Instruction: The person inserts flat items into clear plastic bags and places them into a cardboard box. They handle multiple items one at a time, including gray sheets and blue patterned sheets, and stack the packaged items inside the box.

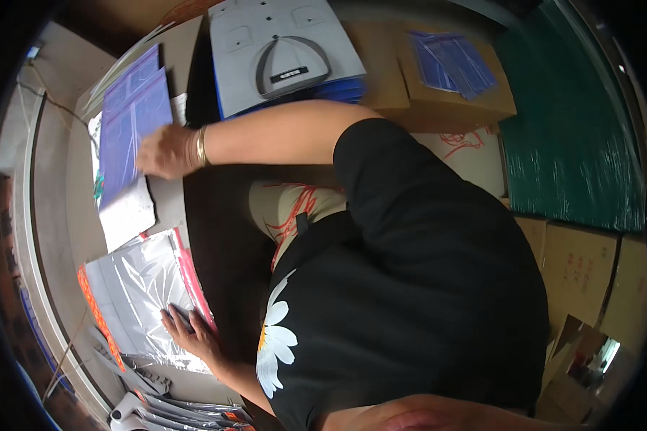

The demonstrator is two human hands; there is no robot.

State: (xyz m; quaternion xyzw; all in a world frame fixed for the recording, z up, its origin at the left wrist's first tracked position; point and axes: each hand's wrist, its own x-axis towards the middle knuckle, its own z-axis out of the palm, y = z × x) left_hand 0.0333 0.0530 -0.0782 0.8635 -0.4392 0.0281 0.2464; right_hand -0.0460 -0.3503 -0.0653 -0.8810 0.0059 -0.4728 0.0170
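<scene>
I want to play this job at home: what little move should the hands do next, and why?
Maybe the right hand should gently pinch the edge of one purplish plastic sheet. That hand is right at the overlapping sheets, though blur hides whether it grips any. The left hand rests on the shiny wrapped package.

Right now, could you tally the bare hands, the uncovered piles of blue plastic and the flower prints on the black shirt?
Hands: 2 (right hand, left hand)
Blue plastic piles: 2 (table pile, box pile)
Flower prints: 1 (white daisy)
Total: 5
</scene>
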